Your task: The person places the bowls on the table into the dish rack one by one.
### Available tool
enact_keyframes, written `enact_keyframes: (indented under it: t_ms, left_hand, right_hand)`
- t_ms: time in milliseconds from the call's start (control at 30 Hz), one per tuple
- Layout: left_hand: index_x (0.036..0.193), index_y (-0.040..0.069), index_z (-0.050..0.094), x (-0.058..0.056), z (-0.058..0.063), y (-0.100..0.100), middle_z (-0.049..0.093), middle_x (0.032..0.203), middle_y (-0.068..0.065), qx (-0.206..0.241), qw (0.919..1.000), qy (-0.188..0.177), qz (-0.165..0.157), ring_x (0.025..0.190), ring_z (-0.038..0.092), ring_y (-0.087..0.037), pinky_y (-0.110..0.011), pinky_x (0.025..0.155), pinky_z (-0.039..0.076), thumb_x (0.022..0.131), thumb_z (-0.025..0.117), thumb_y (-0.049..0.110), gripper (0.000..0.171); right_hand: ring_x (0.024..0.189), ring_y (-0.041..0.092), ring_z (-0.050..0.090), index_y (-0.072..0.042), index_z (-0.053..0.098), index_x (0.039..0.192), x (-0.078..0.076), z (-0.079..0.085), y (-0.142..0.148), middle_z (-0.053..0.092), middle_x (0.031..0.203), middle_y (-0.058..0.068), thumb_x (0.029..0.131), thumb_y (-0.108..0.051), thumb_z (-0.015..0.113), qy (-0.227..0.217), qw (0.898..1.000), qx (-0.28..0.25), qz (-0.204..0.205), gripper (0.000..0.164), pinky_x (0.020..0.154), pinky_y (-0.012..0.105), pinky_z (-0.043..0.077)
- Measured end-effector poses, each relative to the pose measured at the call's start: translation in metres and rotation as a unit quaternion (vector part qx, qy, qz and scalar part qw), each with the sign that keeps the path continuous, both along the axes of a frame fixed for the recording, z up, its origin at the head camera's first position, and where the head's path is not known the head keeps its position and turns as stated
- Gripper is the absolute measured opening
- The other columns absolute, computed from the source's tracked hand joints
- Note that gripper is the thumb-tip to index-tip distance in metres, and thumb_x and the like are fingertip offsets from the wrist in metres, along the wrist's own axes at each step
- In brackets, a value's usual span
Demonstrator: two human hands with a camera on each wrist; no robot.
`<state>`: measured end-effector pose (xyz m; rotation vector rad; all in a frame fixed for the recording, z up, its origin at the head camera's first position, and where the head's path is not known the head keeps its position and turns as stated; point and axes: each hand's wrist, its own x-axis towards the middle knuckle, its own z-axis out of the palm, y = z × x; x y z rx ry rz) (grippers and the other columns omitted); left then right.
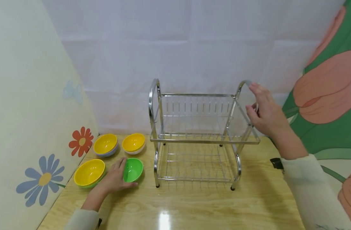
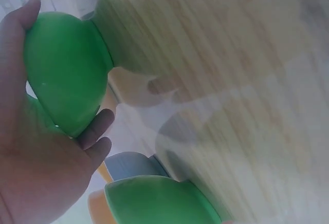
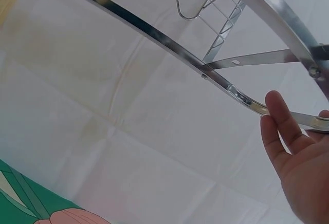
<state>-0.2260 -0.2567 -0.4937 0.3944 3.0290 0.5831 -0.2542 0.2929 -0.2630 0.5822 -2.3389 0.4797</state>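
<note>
Green bowl (image 1: 133, 170) is sitting at the lower left of the head view, with your left hand (image 1: 113, 177) half open and curving round it; three yellow-lined bowls (image 1: 90, 172) are standing near it on the surface (image 1: 192, 204). Right of centre, your right hand (image 1: 266, 113) is loosely gripping the metal rack (image 1: 204, 141) by its handle. In the left wrist view, your thumb and fingers are clasping the bowl, upper left. In the right wrist view, your fingers are touching the handle, lower right.
</note>
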Motion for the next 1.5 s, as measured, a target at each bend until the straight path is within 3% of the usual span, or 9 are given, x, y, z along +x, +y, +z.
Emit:
enact_keyframes:
  t_ms: [200,433,967,1500]
  left_hand:
    - [0.156,-0.007,0.022,0.003,-0.006,0.001,0.028,0.157,-0.033,0.007,1.0000,0.006,0.002,0.139,0.032,-0.054,-0.068,0.104,0.040,0.073,0.078,0.070,0.126]
    - [0.156,-0.006,0.025,0.001,-0.007,0.000,0.030,0.155,-0.032,0.008,0.9995,0.030,0.008,0.137,0.035,-0.052,-0.068,0.100,0.045,0.073,0.078,0.070,0.124]
    - [0.155,-0.009,0.026,0.010,-0.001,0.000,0.030,0.157,-0.031,0.002,0.9991,0.042,0.004,0.136,0.034,-0.057,-0.068,0.102,0.042,0.073,0.082,0.064,0.122]
    - [0.155,-0.003,0.029,0.022,0.010,0.009,0.035,0.156,-0.026,0.010,0.9964,0.084,0.009,0.135,0.039,-0.050,-0.064,0.098,0.048,0.074,0.082,0.060,0.116]
  right_hand:
    - [0.084,0.030,0.062,-0.007,0.031,0.158,0.002,-0.003,-0.002,0.031,0.162,0.017,0.097,-0.009,0.055,0.004,1.000,0.009,-0.008,0.065,0.070,0.050,0.048]
    - [0.084,0.031,0.063,-0.007,0.032,0.157,-0.001,-0.004,-0.002,0.033,0.161,0.018,0.095,-0.007,0.056,0.034,0.999,0.013,0.002,0.067,0.070,0.051,0.051]
    - [0.079,0.026,0.061,-0.005,0.030,0.157,-0.001,-0.004,-0.001,0.031,0.161,0.019,0.095,-0.006,0.055,0.038,0.999,0.023,-0.002,0.066,0.061,0.038,0.046]
    - [0.079,0.025,0.061,-0.004,0.030,0.157,0.000,-0.004,-0.002,0.031,0.162,0.018,0.095,-0.005,0.056,0.035,0.999,0.021,-0.003,0.068,0.065,0.037,0.045]
